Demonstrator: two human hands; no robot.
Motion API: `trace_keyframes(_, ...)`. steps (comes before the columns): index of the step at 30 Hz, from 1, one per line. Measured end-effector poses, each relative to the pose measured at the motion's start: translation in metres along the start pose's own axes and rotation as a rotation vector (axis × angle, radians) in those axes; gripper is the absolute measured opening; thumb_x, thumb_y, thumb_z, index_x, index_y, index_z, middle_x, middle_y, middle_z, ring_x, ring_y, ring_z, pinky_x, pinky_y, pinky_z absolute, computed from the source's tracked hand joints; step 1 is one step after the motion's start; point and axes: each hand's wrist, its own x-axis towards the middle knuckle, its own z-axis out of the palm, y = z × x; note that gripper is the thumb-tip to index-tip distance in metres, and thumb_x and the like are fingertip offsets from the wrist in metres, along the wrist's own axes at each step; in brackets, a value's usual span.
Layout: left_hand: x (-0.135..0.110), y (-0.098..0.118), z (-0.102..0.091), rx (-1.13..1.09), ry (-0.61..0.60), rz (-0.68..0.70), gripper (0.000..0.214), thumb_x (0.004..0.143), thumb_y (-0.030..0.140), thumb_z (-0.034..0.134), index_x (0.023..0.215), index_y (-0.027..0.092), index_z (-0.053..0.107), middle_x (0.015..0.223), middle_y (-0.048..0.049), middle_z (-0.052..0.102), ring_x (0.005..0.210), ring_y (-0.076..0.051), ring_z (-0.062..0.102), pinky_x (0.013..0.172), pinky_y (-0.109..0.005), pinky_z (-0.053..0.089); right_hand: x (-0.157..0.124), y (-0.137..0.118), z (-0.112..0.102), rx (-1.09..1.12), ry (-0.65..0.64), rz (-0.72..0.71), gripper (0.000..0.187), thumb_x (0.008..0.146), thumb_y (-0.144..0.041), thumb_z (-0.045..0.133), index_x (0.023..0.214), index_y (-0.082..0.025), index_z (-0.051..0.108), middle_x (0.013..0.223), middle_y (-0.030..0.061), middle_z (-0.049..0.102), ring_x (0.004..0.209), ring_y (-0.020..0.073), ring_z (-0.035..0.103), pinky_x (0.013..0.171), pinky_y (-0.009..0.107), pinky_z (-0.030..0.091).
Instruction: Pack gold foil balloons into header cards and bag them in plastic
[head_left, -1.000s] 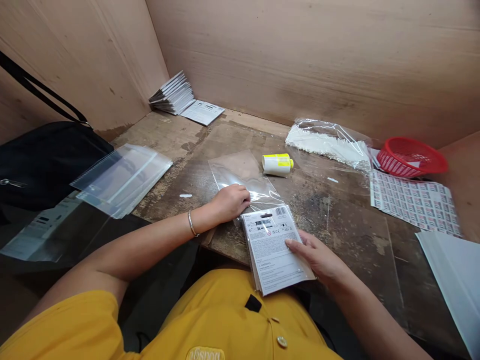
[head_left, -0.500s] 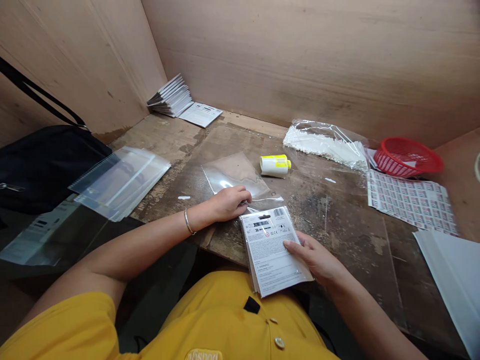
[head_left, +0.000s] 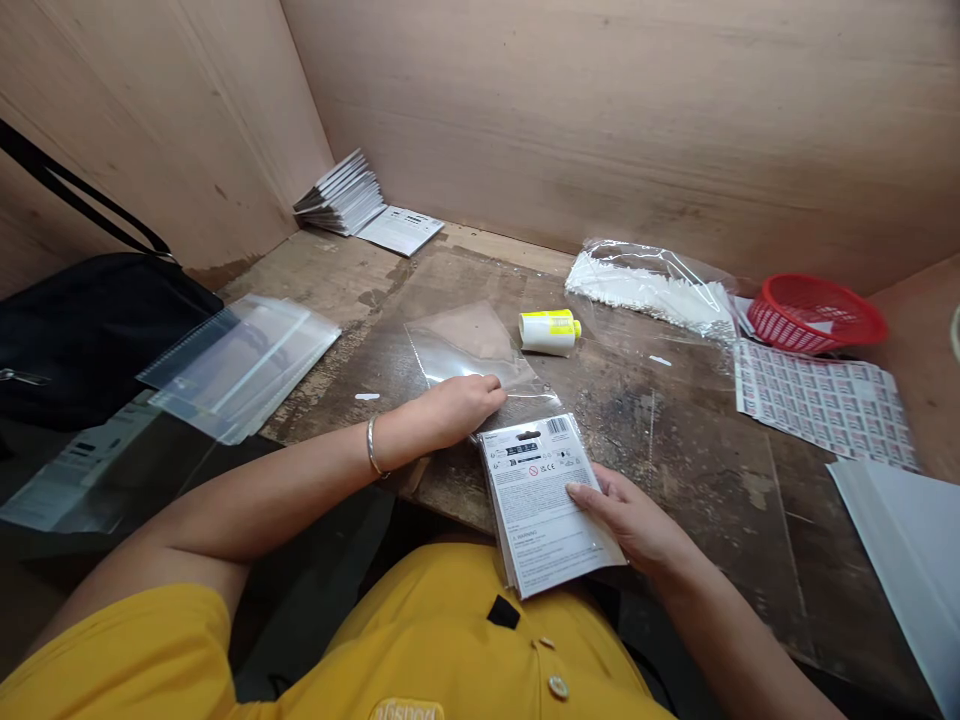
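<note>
Curled over near edge of clear bag point(head_left: 465, 345), left hand point(head_left: 457, 412), grip unclear; clasped in right hand point(head_left: 634, 525), thumb on top, card stack point(head_left: 544, 505), overhanging near edge of wooden bench point(head_left: 697, 500).

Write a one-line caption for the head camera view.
Left hand rests on a clear plastic bag; right hand holds a stack of barcoded cards.

Small hand-packing booth, workshop type. Plywood walls point(head_left: 600, 120) box in a worn, stained wooden bench point(head_left: 697, 480). The bench stock gives it away: a stack of printed cards point(head_left: 341, 195), piles of clear plastic bags point(head_left: 240, 370), a sheet of printed labels point(head_left: 825, 405), and a red plastic basket point(head_left: 817, 315).
</note>
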Motion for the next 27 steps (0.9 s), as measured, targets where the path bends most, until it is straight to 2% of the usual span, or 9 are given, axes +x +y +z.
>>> trace_keyframes(4,0.0,-0.005,0.01,0.128,0.038,0.024,0.023,0.091,0.01,0.045,0.094,0.012,0.067,0.096,-0.0094,0.067,0.084,-0.019,0.062,0.073,-0.028,0.047,-0.006,-0.007,0.0,-0.04,-0.012,-0.023,0.053,0.078,-0.047,0.072,0.121,-0.018,0.061,0.108,0.0134,0.072,0.095,0.0302,0.069,0.077,0.042,0.056)
trace_keyframes(7,-0.005,-0.006,0.011,0.131,0.14,0.092,0.027,0.093,0.012,0.045,0.112,0.011,0.064,0.112,-0.0138,0.066,0.096,-0.021,0.063,0.084,-0.033,0.05,-0.01,-0.025,0.003,-0.112,-0.056,-0.1,0.05,0.081,-0.047,0.069,0.122,-0.02,0.062,0.109,0.0121,0.072,0.097,0.0291,0.068,0.082,0.041,0.055)
trace_keyframes(11,-0.015,-0.01,0.011,0.05,0.243,0.208,0.039,0.094,0.02,0.05,0.131,0.011,0.052,0.13,-0.0175,0.059,0.115,-0.024,0.059,0.096,-0.038,0.048,0.001,-0.045,0.006,-0.208,-0.203,-0.142,0.046,0.079,-0.046,0.071,0.116,-0.02,0.064,0.111,0.0102,0.071,0.099,0.0274,0.067,0.086,0.04,0.053)
trace_keyframes(13,-0.02,-0.014,0.014,0.003,0.258,0.206,0.041,0.094,0.021,0.049,0.134,0.013,0.05,0.132,-0.0165,0.058,0.116,-0.025,0.059,0.094,-0.037,0.05,0.012,-0.045,0.005,-0.198,-0.224,-0.111,0.046,0.076,-0.044,0.075,0.113,-0.018,0.064,0.11,0.0097,0.071,0.099,0.0265,0.066,0.087,0.039,0.052)
trace_keyframes(16,-0.027,-0.02,0.02,-0.046,0.275,0.144,0.042,0.093,0.014,0.044,0.134,0.015,0.051,0.134,-0.0154,0.057,0.116,-0.024,0.06,0.094,-0.037,0.051,0.026,-0.037,0.002,-0.125,-0.161,-0.033,0.05,0.071,-0.042,0.078,0.112,-0.017,0.062,0.103,0.0094,0.072,0.092,0.0246,0.068,0.082,0.038,0.054)
trace_keyframes(19,-0.032,-0.021,0.021,-0.114,0.255,0.12,0.046,0.09,0.009,0.045,0.134,0.02,0.052,0.136,-0.0124,0.057,0.119,-0.024,0.058,0.098,-0.039,0.048,0.029,-0.035,0.001,-0.094,-0.112,-0.011,0.057,0.072,-0.039,0.078,0.121,-0.019,0.057,0.106,0.0084,0.072,0.089,0.023,0.068,0.079,0.037,0.054)
trace_keyframes(23,-0.036,-0.018,0.016,-0.16,0.239,0.133,0.052,0.088,0.006,0.046,0.137,0.025,0.049,0.139,-0.0092,0.055,0.121,-0.02,0.057,0.101,-0.037,0.047,0.025,-0.042,0.005,-0.127,-0.177,-0.051,0.068,0.073,-0.037,0.077,0.134,-0.024,0.051,0.114,0.0063,0.07,0.099,0.0234,0.066,0.086,0.036,0.053)
trace_keyframes(27,-0.035,-0.019,0.012,-0.087,0.28,0.192,0.051,0.089,0.006,0.045,0.138,0.02,0.048,0.136,-0.0118,0.057,0.12,-0.021,0.058,0.1,-0.035,0.048,0.025,-0.044,0.01,-0.186,-0.236,-0.073,0.069,0.075,-0.036,0.075,0.138,-0.024,0.048,0.12,0.0061,0.067,0.107,0.0239,0.063,0.091,0.037,0.051)
